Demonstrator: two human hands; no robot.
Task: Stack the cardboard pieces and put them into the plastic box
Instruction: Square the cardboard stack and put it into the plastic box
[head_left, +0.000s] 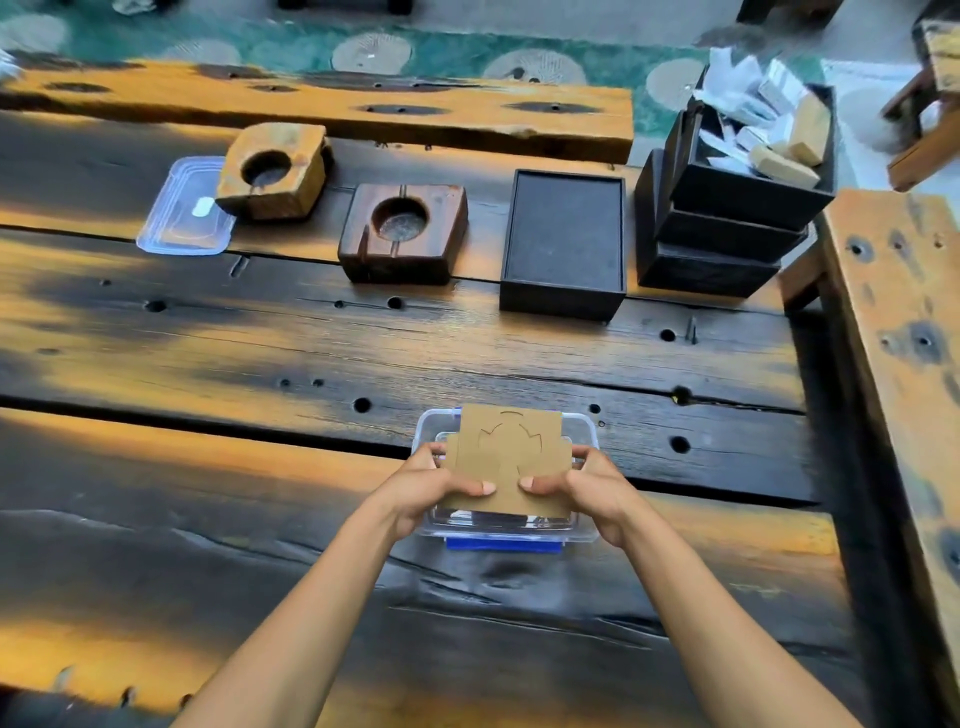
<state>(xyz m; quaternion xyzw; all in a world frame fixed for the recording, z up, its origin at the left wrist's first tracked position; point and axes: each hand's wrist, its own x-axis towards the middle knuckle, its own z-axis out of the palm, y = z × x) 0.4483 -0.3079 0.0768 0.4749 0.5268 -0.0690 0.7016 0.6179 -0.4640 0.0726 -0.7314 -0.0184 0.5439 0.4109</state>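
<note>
Both hands pinch the cardboard pieces (511, 457) just above the open plastic box (588, 432). The left hand (431, 480) and the right hand (582, 486) each have a thumb on top and fingers curled under a side edge. The box is clear, with a blue latch on its near wall; what it contains is hidden. The top piece is brown and flat, with a curved cut outline. The lid (182, 218) lies far left. At the far right, stacked black boxes (727, 228) hold white papers and tan blocks. A broad stretch of table (260, 353) lies in between.
</note>
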